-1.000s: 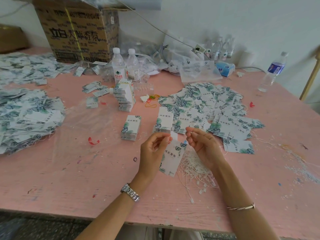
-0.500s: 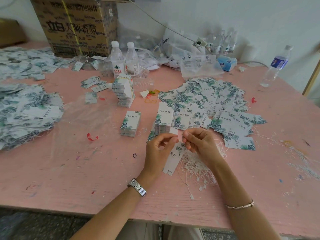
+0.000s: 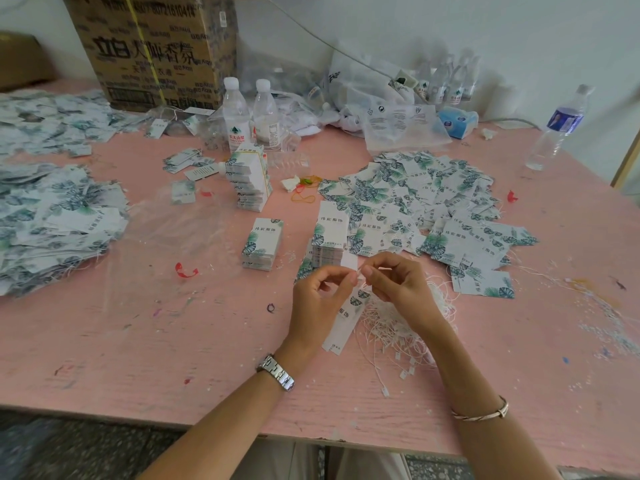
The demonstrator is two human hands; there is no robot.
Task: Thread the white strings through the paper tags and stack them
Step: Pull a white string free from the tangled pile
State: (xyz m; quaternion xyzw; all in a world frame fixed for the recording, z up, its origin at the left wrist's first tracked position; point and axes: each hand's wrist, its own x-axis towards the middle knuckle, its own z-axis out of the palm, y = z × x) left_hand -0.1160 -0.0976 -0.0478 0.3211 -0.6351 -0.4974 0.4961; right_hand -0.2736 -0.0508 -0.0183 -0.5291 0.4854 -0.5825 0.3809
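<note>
Pink table fills my view, with a white wall behind it. At the back left stands a big cardboard box; its top is cut off, so I cannot see inside. Just in front of it stand two clear bottles with white caps, and a third bottle stands far to the right with a little water low down. Crumpled see-through bags lie by the wall, next to a blue tissue pack. A big heap of leafy tags lies on the left, and a loose spread of tags lies in the middle right. Three neat stacks sit between them: a tall stack, a short stack and a middle stack. The left hand, with a watch on its wrist, pinches the top of one paper tag with thumb and first finger, and the tag hangs down over the table just below the middle stack. The right hand has its fingers curled, and its thumb and first finger pinch a white string right at the tag's top, touching the left fingertips. Only a tiny bit of that string shows. A messy pile of strings lies under the right hand.
</note>
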